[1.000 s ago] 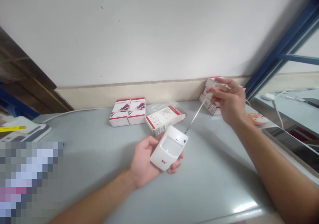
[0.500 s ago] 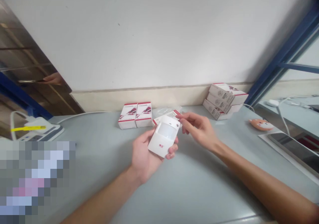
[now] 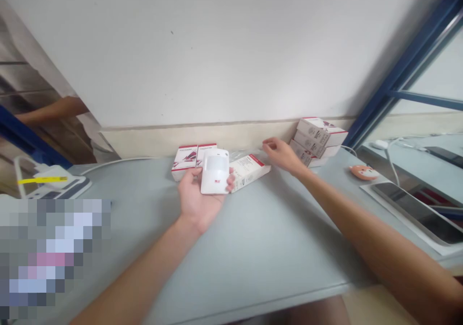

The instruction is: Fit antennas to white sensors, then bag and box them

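Since the left hand (image 3: 197, 199) cradles the white motion sensor (image 3: 215, 171) upright on its cupped palm over the table (image 3: 253, 248), the right hand (image 3: 282, 154) is free, fingers loosely spread and pinching nothing, near a plastic bag (image 3: 249, 151) behind a box (image 3: 249, 172).

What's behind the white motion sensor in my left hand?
Behind the white PIR motion sensor in the left hand stand two red-and-white cardboard boxes, side by side. The sensor covers most of the second box, so its front can't be seen.
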Available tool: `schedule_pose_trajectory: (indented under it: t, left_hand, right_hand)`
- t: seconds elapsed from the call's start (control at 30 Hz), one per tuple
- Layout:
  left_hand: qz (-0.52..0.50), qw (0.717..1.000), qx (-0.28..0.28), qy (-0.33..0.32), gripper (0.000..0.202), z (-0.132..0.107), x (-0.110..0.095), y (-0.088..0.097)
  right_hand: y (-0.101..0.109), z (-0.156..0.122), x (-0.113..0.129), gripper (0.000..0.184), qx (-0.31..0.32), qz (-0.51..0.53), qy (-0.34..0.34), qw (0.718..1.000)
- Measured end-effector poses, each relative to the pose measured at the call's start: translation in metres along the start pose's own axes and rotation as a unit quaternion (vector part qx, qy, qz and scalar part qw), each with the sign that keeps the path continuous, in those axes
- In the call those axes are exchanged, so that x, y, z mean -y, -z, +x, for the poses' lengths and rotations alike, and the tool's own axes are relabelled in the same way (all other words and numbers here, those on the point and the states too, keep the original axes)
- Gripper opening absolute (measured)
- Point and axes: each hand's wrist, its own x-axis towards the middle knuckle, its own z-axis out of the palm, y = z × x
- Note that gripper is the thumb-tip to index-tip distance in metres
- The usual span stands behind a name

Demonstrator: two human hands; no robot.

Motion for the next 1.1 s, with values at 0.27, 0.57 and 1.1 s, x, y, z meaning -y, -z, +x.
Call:
schedule_pose_trajectory:
  t: [0.27,0.57,1.1]
  left_hand:
    - [0.022,0.999,-0.023,-0.04,0.035,0.0,0.004,0.0]
    - [0.057,0.992,0.013,0.114,0.037,-0.025,0.026,-0.01]
    - [0.104,0.982,0.004,0.159,0.037,-0.021,0.028,-0.009]
  right_hand:
    - [-0.009,0.024,0.009,0.037,-0.054,0.107,0.03,0.992]
    - [0.04,-0.003,-0.019,0.027,-0.179,0.35,-0.011,0.92]
    - [0.033,-0.015,-0.003,0.018,-0.1,0.34,0.001,0.935]
